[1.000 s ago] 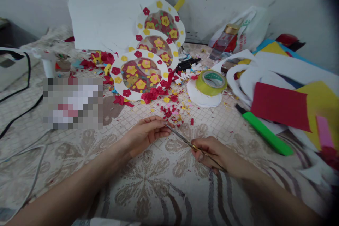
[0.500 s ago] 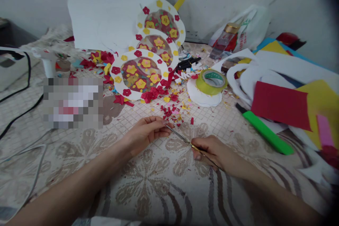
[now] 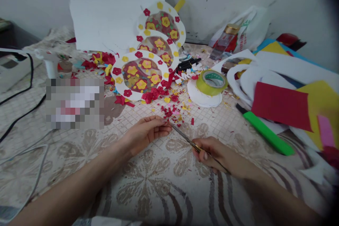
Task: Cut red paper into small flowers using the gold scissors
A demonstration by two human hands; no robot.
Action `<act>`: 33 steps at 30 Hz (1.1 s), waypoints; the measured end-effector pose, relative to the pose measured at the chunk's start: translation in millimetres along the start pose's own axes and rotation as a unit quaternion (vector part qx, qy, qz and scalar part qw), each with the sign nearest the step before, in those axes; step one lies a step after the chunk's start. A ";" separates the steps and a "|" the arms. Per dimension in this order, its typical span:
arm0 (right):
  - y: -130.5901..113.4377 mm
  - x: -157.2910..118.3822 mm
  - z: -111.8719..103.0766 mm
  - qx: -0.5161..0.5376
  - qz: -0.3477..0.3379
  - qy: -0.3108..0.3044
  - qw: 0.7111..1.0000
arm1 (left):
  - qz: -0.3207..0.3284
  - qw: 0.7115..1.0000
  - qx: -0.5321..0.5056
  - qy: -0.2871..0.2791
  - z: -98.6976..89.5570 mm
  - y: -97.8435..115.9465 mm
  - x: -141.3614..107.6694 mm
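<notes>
My right hand (image 3: 212,153) is closed round the handles of a pair of scissors (image 3: 184,136), whose blades point up and left. The blade tips reach the fingertips of my left hand (image 3: 153,129). Thumb and fingers of my left hand are pinched together, with something small and red between them that I cannot make out. Small red, yellow and pink paper scraps (image 3: 173,111) lie just beyond the blade tips on the patterned cloth (image 3: 145,180).
Flower-decorated white frames (image 3: 141,76) lean at the back centre. Tape (image 3: 212,82) sits on white paper right of centre. A green cutter (image 3: 267,132), red paper (image 3: 282,104) and yellow paper lie at right. A white glue gun (image 3: 50,63) and cables are at left.
The scissors have tilted slightly and their blades look closer together. The fingers of my right hand have shifted on the handles. My left hand has barely moved.
</notes>
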State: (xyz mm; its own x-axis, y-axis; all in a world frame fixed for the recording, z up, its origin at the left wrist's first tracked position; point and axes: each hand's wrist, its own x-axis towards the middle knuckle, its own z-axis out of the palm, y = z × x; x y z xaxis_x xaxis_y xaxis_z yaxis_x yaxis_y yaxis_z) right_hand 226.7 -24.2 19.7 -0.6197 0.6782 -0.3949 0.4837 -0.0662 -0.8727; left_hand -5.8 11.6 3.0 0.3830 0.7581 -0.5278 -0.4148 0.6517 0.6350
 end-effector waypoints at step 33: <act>5.6 7.8 4.7 -0.057 -0.007 0.011 0.998 | 0.001 1.000 0.020 0.006 2.2 -2.4 -0.8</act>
State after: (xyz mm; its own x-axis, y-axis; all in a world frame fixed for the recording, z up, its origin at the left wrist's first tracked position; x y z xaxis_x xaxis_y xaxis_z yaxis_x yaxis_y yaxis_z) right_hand 221.7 -22.7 10.4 -0.6131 0.6951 -0.3754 0.5431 0.0257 -0.8393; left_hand -3.3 9.4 3.1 0.3722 0.7603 -0.5323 -0.3819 0.6482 0.6587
